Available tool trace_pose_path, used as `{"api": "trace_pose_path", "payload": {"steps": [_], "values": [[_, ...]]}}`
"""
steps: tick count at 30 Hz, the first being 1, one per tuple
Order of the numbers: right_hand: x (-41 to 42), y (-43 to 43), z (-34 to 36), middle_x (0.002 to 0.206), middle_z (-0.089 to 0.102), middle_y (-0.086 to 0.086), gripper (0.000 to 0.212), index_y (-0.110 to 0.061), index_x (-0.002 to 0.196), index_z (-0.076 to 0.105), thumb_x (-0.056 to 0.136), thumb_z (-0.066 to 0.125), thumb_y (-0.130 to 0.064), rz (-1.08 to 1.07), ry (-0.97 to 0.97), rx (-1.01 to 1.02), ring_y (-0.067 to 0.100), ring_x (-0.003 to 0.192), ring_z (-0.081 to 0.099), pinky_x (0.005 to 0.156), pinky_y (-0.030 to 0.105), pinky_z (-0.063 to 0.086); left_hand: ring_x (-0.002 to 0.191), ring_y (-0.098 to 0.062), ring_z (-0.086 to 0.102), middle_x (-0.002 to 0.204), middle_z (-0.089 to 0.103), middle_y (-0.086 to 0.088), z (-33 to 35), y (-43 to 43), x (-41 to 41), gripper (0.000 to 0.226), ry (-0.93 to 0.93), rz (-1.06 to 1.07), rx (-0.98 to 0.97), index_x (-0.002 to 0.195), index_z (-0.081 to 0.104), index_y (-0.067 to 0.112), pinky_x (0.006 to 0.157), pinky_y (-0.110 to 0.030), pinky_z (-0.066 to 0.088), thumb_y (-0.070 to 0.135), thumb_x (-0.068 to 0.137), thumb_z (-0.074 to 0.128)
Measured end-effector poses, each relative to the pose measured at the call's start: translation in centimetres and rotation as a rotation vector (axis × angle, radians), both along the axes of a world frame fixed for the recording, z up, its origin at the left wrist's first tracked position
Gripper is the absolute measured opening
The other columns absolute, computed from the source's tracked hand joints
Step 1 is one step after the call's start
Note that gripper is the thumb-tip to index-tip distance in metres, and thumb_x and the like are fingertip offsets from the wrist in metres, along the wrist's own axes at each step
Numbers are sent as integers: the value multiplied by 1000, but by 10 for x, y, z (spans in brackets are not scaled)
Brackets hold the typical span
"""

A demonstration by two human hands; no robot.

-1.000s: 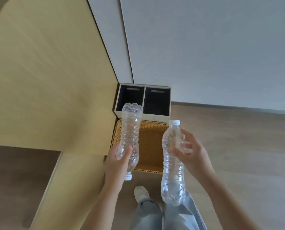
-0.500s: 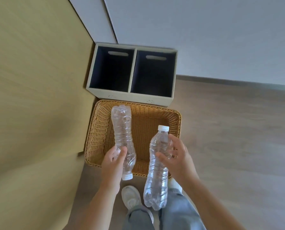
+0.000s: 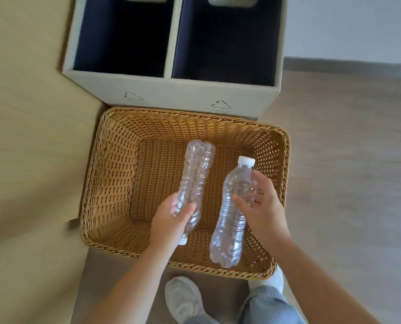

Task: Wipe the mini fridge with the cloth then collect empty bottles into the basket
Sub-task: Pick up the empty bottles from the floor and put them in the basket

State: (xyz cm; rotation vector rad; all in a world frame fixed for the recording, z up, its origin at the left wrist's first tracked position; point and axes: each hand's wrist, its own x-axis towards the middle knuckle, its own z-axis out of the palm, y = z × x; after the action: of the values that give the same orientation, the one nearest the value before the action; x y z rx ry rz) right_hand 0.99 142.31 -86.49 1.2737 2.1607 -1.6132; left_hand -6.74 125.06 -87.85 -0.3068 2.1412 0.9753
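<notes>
A grey two-part bin (image 3: pixel 171 94) stands far, touching the wicker basket (image 3: pixel 110 183) near it. Above the basket, the left hand (image 3: pixel 169 223) grips one clear bottle (image 3: pixel 195 174), cap toward the person; the right hand (image 3: pixel 262 206) grips a capped bottle (image 3: pixel 232 218), cap pointing far.

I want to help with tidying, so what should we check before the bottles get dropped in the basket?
1. Left hand holds the upside-down bottle: ok.
2. Right hand holds the capped bottle: ok.
3. Both bottles are over the wicker basket, not the floor: ok.
4. Basket has room, nothing lying inside: ok.
5. Bottles look empty: ok.
6. Fridge already wiped: cannot tell, it is out of view.
</notes>
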Motion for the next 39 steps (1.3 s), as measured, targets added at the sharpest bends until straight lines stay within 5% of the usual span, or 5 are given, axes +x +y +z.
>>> {"api": "trace_pose_path", "payload": {"steps": [7,12,27,32,39], "values": [[-8,-8,-68,127,45,-12,66,-37,136,31,81,68,-30,-24,-31,-68,5,103,52,88,32,49,119,-15,48,128,52,3,-59,9,-6,60,-38,64,36,135,42,15,99,-34,39,33,82,66],[-11,-3,-103,128,47,-11,66,-37,137,29,84,65,-26,-86,-98,-168,12,110,52,84,29,48,87,6,54,90,56,22,-89,6,-7,26,-55,77,120,90,51,37,70,-16,43,18,82,67],[-16,5,-139,150,25,-8,81,-41,144,1,88,58,-27,27,-330,-190,24,133,33,104,47,33,95,-13,63,111,63,2,-134,5,-8,46,-117,-80,9,115,51,26,83,-32,51,24,75,74],[-11,3,-117,150,24,-9,87,-39,144,-1,87,61,-19,108,-364,-184,20,132,36,105,43,37,100,-5,39,142,36,-3,-111,2,-6,72,-95,-137,-102,142,30,15,44,0,38,26,82,68],[-1,6,-49,145,36,-7,75,-38,145,9,89,58,-30,259,-391,-86,9,101,50,89,29,43,119,-11,43,135,46,-1,-53,-3,1,48,15,-137,-101,129,47,16,94,-21,34,30,86,61]]}}
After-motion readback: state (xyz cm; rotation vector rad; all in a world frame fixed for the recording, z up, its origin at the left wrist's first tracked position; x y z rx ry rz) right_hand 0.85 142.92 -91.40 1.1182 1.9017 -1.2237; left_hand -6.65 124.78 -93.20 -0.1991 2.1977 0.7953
